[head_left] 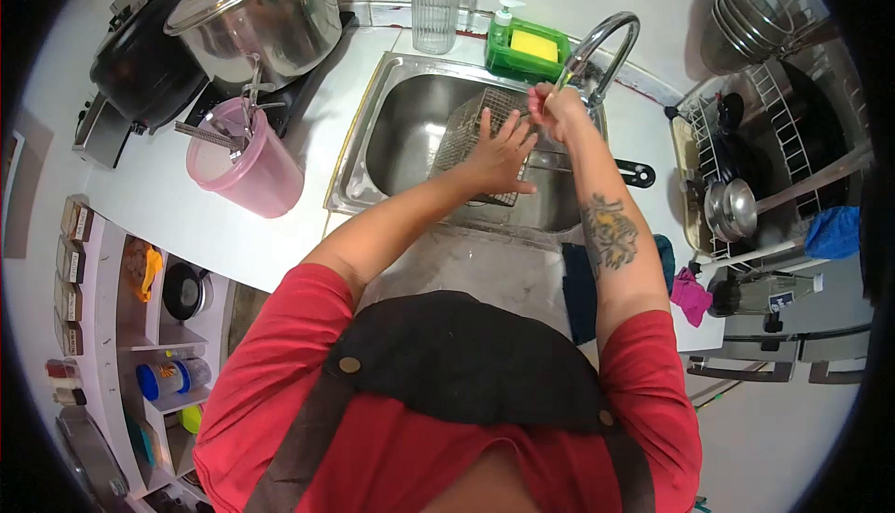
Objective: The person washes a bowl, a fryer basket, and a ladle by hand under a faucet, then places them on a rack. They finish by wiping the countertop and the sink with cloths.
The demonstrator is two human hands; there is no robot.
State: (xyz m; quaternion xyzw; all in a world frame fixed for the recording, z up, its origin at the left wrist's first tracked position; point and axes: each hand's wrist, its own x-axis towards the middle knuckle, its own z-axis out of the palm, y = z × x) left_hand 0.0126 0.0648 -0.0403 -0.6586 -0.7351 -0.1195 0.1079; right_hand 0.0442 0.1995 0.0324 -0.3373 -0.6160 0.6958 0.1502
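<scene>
A wire mesh basket [463,129] lies tilted in the steel sink [396,145]. My left hand [502,154] is spread over the basket's right side, palm down, with its fingers apart. Just below the mouth of the curved faucet [629,33], my right hand [559,114] is closed with its fingers curled in; I cannot tell what is in it. A thin yellow-green strip shows between that hand and the spout. Past my right forearm, a black slotted handle [638,174] reaches over the sink's right edge.
Behind the sink stand a green caddy [513,64] with a yellow sponge [534,45] and a glass pitcher [436,10]. To the left are a pink container [247,164] of utensils and a large steel pot [270,24]. A dish rack [746,150] stands at right.
</scene>
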